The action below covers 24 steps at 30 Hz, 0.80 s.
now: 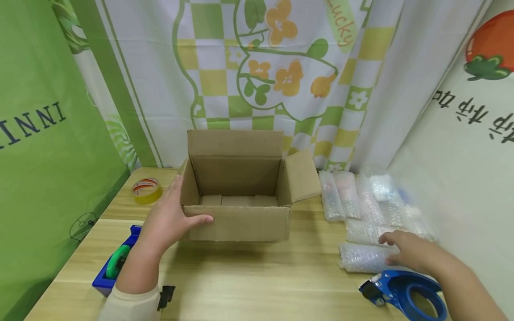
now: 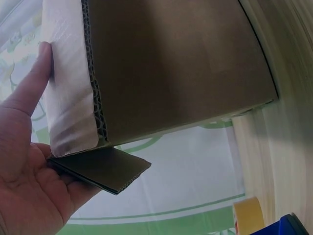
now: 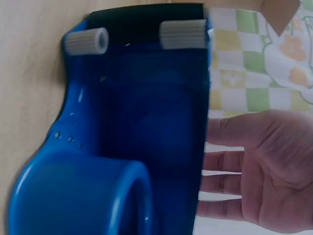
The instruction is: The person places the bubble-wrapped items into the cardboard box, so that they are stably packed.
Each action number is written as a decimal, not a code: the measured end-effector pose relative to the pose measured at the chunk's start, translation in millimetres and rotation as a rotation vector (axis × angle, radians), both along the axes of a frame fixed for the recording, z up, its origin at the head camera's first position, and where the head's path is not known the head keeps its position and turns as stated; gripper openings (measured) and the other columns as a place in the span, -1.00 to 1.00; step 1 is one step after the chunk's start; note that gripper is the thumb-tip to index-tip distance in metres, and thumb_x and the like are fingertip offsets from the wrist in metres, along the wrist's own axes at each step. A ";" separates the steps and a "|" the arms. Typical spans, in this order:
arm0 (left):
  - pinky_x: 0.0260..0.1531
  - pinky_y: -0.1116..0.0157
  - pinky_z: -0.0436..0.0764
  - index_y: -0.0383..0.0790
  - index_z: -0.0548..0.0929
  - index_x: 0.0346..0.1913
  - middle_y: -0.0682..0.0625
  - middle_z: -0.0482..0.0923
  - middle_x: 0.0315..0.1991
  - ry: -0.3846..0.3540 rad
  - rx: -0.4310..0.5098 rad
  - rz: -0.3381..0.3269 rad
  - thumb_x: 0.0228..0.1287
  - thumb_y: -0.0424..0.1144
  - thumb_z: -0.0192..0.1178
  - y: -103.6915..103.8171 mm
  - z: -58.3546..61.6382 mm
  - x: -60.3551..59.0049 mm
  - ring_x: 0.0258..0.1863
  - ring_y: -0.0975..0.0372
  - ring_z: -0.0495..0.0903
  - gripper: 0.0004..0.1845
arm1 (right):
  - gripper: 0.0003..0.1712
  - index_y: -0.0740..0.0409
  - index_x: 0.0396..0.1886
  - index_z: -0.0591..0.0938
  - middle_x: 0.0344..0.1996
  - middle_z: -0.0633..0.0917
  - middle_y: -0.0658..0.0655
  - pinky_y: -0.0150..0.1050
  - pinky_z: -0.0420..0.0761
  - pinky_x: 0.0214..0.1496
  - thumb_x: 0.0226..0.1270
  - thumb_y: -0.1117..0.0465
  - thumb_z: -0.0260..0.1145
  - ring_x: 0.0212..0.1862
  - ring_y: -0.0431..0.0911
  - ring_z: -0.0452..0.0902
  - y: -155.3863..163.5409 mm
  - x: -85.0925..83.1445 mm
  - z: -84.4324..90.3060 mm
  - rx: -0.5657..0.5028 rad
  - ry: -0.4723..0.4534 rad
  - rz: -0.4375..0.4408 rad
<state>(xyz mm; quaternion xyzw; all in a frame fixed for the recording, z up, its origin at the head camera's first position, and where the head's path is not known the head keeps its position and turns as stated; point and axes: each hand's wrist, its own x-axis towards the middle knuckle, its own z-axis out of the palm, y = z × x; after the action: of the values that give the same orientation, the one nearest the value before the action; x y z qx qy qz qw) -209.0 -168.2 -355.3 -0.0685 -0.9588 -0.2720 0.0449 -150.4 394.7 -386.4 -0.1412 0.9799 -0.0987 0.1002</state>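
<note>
- I am watching the left hand (image 1: 170, 218) pressing its palm against the left end of an open cardboard box (image 1: 237, 203), thumb lying straight along the front wall, fingers extended rather than curled.
- The box is sitting near the middle of the table (image 1: 249, 281), its flaps standing up and outward; the left wrist view is showing its corrugated edge and a folded flap resting against the palm.
- The right hand (image 1: 407, 250) is hovering with relaxed, spread fingers over bubble-wrapped bundles (image 1: 363, 214), fingertips just touching one; I cannot tell whether it is gripping anything.
- A glossy blue plastic tape dispenser (image 1: 401, 294), rounded with ribbed grey rollers, is lying just beside that wrist.
- A yellowish tape roll (image 1: 147, 190) is lying left of the box, and a second blue dispenser (image 1: 114, 263) with a green wheel is sitting near the left forearm.
- The table is showing pale wood grain; printed green and floral fabric is hanging behind it.
</note>
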 end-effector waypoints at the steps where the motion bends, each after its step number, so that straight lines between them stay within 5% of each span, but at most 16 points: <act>1: 0.34 -0.27 0.21 -0.12 -0.29 0.59 -0.11 -0.29 0.60 0.001 -0.001 -0.002 -0.22 0.55 0.31 -0.1 -0.6 0.0 0.50 -0.22 0.00 0.48 | -0.54 0.20 -0.07 0.63 -0.20 0.70 0.16 0.17 0.60 -0.07 0.02 0.15 0.51 -0.12 0.18 0.62 1.0 0.1 -2.3 0.003 -0.015 -0.007; 8: 0.35 -0.26 0.20 -0.14 -0.28 0.59 -0.15 -0.26 0.60 0.003 0.003 -0.006 -0.21 0.55 0.30 -0.9 -1.8 -0.4 0.51 -0.21 -0.01 0.47 | -0.48 0.27 -0.03 0.64 -0.16 0.73 0.26 0.20 0.58 0.00 -0.08 0.25 0.50 -0.06 0.24 0.63 4.4 -1.4 -12.7 -0.030 -0.067 -0.030; 12: 0.36 -0.26 0.18 -0.14 -0.28 0.59 -0.13 -0.29 0.60 -0.005 0.003 -0.005 -0.22 0.55 0.30 -1.8 -1.6 -0.2 0.51 -0.21 -0.03 0.48 | -0.60 0.13 -0.15 0.66 -0.25 0.72 0.11 0.10 0.63 -0.12 -0.06 0.21 0.52 -0.16 0.10 0.64 4.1 -3.4 -11.9 0.003 -0.020 -0.023; 17: 0.36 -0.26 0.17 -0.16 -0.27 0.59 -0.13 -0.28 0.60 0.004 0.006 -0.006 -0.22 0.54 0.32 -2.5 -1.5 -0.7 0.52 -0.20 -0.04 0.48 | -0.77 0.03 -0.27 0.62 -0.35 0.63 -0.04 -0.07 0.58 -0.26 0.09 0.21 0.48 -0.25 -0.08 0.55 3.3 -6.6 4.5 0.013 0.007 -0.028; 24: 0.37 -0.26 0.15 -0.16 -0.26 0.59 -0.14 -0.26 0.60 0.016 0.010 -0.015 -0.21 0.54 0.31 -2.4 -1.8 -1.9 0.52 -0.20 -0.04 0.47 | -0.81 0.03 -0.14 0.64 -0.33 0.61 -0.14 -0.28 0.54 -0.31 0.27 0.14 0.38 -0.27 -0.29 0.46 -1.4 -5.1 40.8 -0.024 0.108 -0.005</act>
<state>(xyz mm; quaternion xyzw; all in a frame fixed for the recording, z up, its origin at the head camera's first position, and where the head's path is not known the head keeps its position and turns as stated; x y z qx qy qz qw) -211.0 -170.6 -357.0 -0.0776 -0.9565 -0.2767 0.0507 -155.5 393.3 -345.6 -0.1453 0.9830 -0.1030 0.0451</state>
